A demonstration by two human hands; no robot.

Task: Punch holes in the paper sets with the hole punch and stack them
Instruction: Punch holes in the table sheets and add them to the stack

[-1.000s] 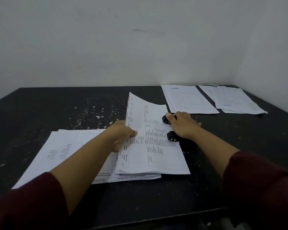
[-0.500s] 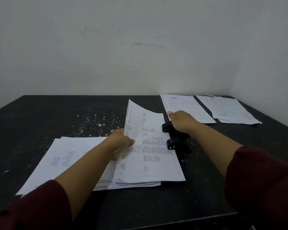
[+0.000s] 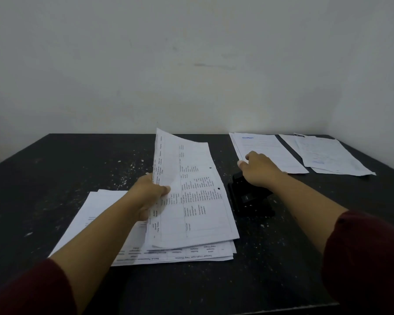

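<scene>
Pinching the left edge of the punched paper set (image 3: 189, 192), the left hand (image 3: 149, 196) holds it curled up off the stack (image 3: 159, 253) below; two holes show near its right edge. The right hand (image 3: 258, 170) rests loosely curled on the hole punch (image 3: 248, 200), just right of the sheets on the table (image 3: 55, 169). Two unpunched sets (image 3: 266, 153) lie far right. With only one edge held, the sheets could fan apart and land crooked on the stack.

Black table (image 3: 55, 169) w/ white specks, pushed into corner; plain whitish walls (image 3: 191, 64), dim light.
</scene>
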